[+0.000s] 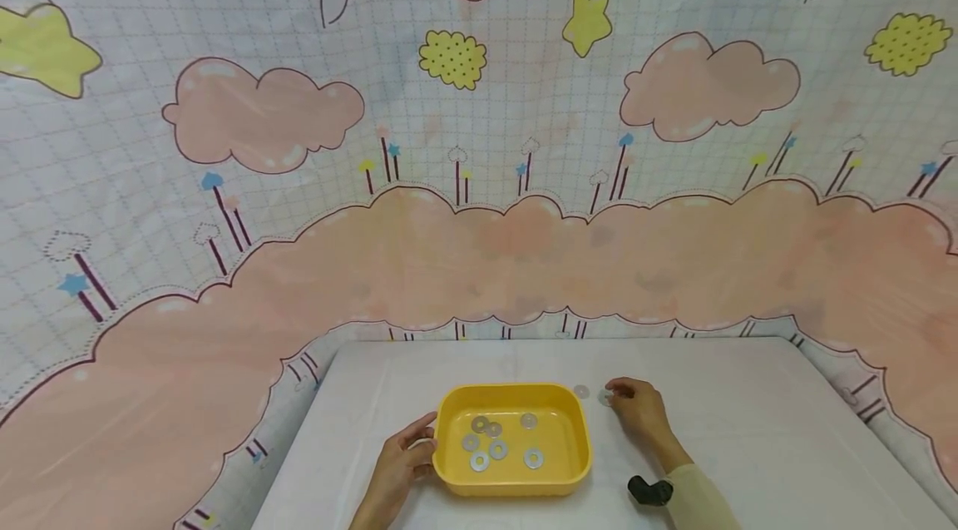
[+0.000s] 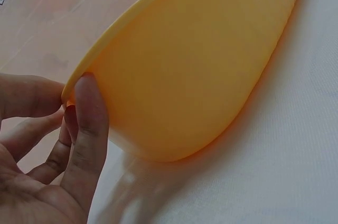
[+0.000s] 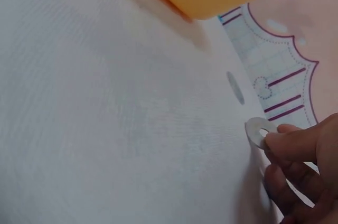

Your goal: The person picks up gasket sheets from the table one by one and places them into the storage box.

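A yellow plastic tray (image 1: pixel 550 482) stands on the table with several flat metal washers (image 1: pixel 479 468) lying on its floor, two of them overlapping. My left hand (image 1: pixel 397 463) holds the tray's left side; in the left wrist view the thumb (image 2: pixel 90 108) lies against the outer wall just under the rim, with the index fingertip at the rim's edge. Beyond the tray's right side, my right hand (image 1: pixel 642 412) pinches a washer (image 3: pixel 253 138) between thumb and fingers, close over the table. Another washer (image 1: pixel 581 391) lies flat on the table between that hand and the tray.
White cloth covers the table (image 1: pixel 748 430). Behind it hangs a patterned curtain (image 1: pixel 524 264) with clouds and stars, which also runs along both sides. A black object (image 1: pixel 649 491) sits at my right wrist by the beige sleeve (image 1: pixel 699 501).
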`<state>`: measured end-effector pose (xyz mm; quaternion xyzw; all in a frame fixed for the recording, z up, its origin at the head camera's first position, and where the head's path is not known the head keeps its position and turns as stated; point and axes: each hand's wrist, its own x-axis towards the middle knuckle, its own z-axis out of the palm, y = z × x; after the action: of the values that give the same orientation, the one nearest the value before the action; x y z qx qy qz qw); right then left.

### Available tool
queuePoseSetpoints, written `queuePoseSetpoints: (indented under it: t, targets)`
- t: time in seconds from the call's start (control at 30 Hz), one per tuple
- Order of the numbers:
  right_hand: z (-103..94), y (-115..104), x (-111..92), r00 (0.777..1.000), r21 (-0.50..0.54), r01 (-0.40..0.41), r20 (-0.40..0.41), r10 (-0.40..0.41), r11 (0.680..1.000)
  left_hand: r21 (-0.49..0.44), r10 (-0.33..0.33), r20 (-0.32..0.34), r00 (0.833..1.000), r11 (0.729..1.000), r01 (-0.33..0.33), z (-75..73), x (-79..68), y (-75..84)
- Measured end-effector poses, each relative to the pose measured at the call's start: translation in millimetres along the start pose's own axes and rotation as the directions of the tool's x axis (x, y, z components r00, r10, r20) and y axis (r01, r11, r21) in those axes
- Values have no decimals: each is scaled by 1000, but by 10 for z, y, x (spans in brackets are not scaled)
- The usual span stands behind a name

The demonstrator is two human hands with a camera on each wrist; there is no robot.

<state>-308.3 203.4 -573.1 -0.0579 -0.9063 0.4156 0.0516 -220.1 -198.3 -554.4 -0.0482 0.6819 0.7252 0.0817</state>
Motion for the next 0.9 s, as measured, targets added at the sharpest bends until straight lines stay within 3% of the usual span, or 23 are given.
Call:
queuePoseSetpoints:
  t: [0.6, 0.9]
  targets:
    - [-244, -114, -182, 1000, 184, -25, 6, 24, 983, -2, -5, -3, 1000, 1000, 5, -1, 3, -10]
    - [-375, -357, -295, 999, 322, -29, 27, 21, 946, 0, 3, -24, 1000, 1000, -3, 8, -9, 10]
